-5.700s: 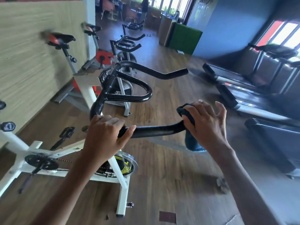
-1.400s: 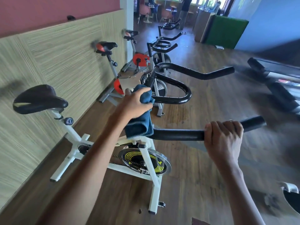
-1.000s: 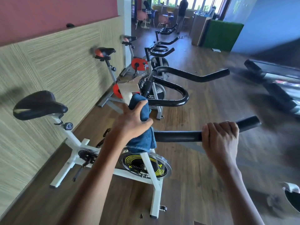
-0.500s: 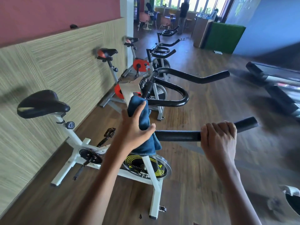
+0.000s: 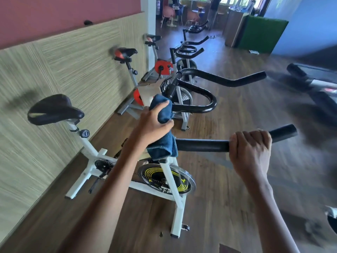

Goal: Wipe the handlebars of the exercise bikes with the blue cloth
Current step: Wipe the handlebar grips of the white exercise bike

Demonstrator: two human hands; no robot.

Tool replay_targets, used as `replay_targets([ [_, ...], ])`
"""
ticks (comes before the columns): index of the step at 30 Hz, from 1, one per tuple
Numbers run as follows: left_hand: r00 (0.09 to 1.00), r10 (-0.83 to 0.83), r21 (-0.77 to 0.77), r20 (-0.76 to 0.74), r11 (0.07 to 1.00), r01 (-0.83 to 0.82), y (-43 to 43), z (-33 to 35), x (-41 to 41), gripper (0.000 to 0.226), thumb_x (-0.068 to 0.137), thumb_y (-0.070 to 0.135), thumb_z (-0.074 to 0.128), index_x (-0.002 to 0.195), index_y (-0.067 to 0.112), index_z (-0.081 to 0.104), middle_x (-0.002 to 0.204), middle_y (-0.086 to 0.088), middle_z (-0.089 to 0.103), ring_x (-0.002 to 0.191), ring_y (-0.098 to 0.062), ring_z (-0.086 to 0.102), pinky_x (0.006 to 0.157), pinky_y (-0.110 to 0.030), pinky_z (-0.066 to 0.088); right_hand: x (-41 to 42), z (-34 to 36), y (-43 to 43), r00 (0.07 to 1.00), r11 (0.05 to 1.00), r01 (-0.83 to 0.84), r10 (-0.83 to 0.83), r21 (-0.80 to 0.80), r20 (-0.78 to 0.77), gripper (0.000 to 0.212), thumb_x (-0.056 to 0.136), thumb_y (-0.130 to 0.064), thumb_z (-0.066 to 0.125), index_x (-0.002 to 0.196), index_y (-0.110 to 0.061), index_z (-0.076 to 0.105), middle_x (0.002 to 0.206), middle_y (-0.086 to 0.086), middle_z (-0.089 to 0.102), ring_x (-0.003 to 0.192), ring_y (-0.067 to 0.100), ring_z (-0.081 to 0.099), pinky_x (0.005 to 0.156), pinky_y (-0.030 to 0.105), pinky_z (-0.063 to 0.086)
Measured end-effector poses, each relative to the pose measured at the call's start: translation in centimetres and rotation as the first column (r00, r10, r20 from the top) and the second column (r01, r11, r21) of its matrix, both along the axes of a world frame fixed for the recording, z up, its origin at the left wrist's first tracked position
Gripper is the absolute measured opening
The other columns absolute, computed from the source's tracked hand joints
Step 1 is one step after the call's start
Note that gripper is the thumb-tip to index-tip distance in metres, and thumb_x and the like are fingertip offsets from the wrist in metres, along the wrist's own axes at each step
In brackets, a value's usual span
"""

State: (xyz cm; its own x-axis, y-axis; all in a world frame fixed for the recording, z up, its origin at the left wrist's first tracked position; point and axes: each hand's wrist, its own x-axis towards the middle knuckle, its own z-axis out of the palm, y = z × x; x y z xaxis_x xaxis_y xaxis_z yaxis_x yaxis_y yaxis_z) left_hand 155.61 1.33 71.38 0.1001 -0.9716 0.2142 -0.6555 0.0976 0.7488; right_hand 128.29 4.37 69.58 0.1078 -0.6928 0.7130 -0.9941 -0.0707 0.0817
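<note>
Cloth (image 5: 164, 148), soft & light, prob. bunches easily, sits draped over handlebar (image 5: 202, 145) at its inner bend. Left hand (image 5: 153, 123) fingers curl round it, thumb across; right hand (image 5: 250, 148) fingers clamp bare handlebar near its tip. Best hold: wrap cloth fully round bar, squeeze.

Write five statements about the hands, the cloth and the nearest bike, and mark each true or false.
1. The left hand grips the blue cloth. True.
2. The right hand hangs free of the handlebar. False: it grips the bar near its end.
3. The cloth lies on the floor. False: it is pressed on the handlebar.
4. The nearest saddle is black. True.
5. The frame below it is red. False: it is white.
</note>
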Motion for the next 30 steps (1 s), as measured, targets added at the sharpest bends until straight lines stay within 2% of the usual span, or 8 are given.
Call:
replay_targets([
  [6, 0.963, 0.242, -0.299, 0.118, 0.933, -0.198, 6.8, -2.0, -4.7, 0.051, 0.083, 0.052, 0.052, 0.13, 0.031, 0.056, 0.124, -0.011, 0.048, 0.1, -0.032, 0.062, 0.078, -0.041, 0.056, 0.0, 0.0, -0.2, 1.0, 1.0, 0.003, -0.002, -0.029, 0.02, 0.03, 0.093, -0.014, 0.041, 0.065, -0.013, 0.053, 0.062, 0.007, 0.058, 0.067, 0.032, 0.049, 0.089, 0.042, 0.037],
  [10, 0.924, 0.317, -0.437, 0.213, 0.877, -0.2, 5.8, -2.8, -5.0, 0.042, 0.085, 0.044, 0.054, 0.119, 0.022, 0.066, 0.138, -0.02, 0.047, 0.136, -0.042, 0.036, 0.109, -0.055, 0.033, 0.0, 0.0, -0.2, 0.999, 1.0, -0.019, 0.019, -0.008, 0.027, 0.031, 0.094, -0.016, 0.04, 0.067, -0.014, 0.055, 0.062, 0.005, 0.059, 0.067, 0.031, 0.05, 0.089, 0.043, 0.037],
  [12, 0.948, 0.278, -0.523, 0.156, 0.837, -0.16, 5.3, -3.0, -5.4, 0.035, 0.084, 0.036, 0.059, 0.109, 0.016, 0.072, 0.123, -0.019, 0.056, 0.122, -0.04, 0.05, 0.107, -0.052, 0.037, 0.0, 0.2, -0.1, 0.999, 0.999, -0.033, 0.033, 0.003, 0.027, 0.028, 0.093, -0.016, 0.042, 0.067, -0.015, 0.054, 0.062, 0.004, 0.057, 0.067, 0.03, 0.05, 0.089, 0.042, 0.038],
  [17, 0.962, 0.228, -0.643, 0.149, 0.761, -0.08, 5.3, -2.9, -6.6, 0.025, 0.079, 0.03, 0.068, 0.101, 0.021, 0.074, 0.097, -0.014, 0.062, 0.088, -0.029, 0.062, 0.074, -0.04, 0.056, -0.2, 0.7, -0.1, 0.995, 0.994, -0.082, 0.078, 0.065, 0.059, 0.026, 0.092, -0.018, 0.044, 0.07, -0.017, 0.057, 0.068, 0.002, 0.061, 0.07, 0.028, 0.052, 0.092, 0.039, 0.035],
  [20, 0.978, 0.192, -0.704, 0.084, 0.706, -0.078, 5.3, -2.5, -7.1, 0.027, 0.08, 0.027, 0.07, 0.106, 0.026, 0.067, 0.095, -0.015, 0.062, 0.09, -0.025, 0.06, 0.079, -0.036, 0.055, -0.9, 1.1, 1.5, 0.927, 0.948, -0.309, 0.282, 0.078, 0.247, 0.021, 0.093, -0.024, 0.048, 0.085, -0.016, 0.066, 0.088, -0.001, 0.064, 0.086, 0.023, 0.054, 0.097, 0.039, 0.035],
  [23, 0.988, 0.148, -0.735, -0.05, 0.664, -0.137, 6.7, -1.2, -8.8, 0.024, 0.077, 0.018, 0.074, 0.1, 0.015, 0.074, 0.099, -0.019, 0.062, 0.104, -0.014, 0.054, 0.095, -0.019, 0.044, -2.4, 1.3, 4.3, 0.808, 0.89, -0.454, 0.387, 0.052, 0.444, 0.019, 0.092, -0.026, 0.052, 0.096, -0.016, 0.067, 0.102, -0.002, 0.062, 0.099, 0.02, 0.051, 0.091, 0.036, 0.037],
  [27, 0.98, 0.0, -0.644, -0.2, 0.754, -0.132, 9.9, -0.2, -13.8, 0.029, 0.074, 0.022, 0.074, 0.1, 0.011, 0.071, 0.099, -0.011, 0.064, 0.094, -0.012, 0.06, 0.09, -0.02, 0.045, -7.5, 0.0, 6.9, 0.741, 0.85, -0.514, 0.371, 0.117, 0.559, 0.02, 0.092, -0.028, 0.05, 0.097, -0.016, 0.066, 0.099, -0.004, 0.061, 0.096, 0.02, 0.053, 0.086, 0.032, 0.042],
  [30, 0.941, -0.165, -0.505, -0.295, 0.863, -0.007, 12.2, -1.8, -19.1, 0.033, 0.071, 0.025, 0.074, 0.103, 0.016, 0.068, 0.1, -0.007, 0.065, 0.098, -0.009, 0.063, 0.09, -0.019, 0.044, -12.9, -1.3, 9.3, 0.77, 0.844, -0.471, 0.253, 0.255, 0.586, 0.023, 0.09, -0.036, 0.046, 0.095, -0.021, 0.064, 0.095, -0.009, 0.064, 0.092, 0.02, 0.061, 0.082, 0.036, 0.047],
])
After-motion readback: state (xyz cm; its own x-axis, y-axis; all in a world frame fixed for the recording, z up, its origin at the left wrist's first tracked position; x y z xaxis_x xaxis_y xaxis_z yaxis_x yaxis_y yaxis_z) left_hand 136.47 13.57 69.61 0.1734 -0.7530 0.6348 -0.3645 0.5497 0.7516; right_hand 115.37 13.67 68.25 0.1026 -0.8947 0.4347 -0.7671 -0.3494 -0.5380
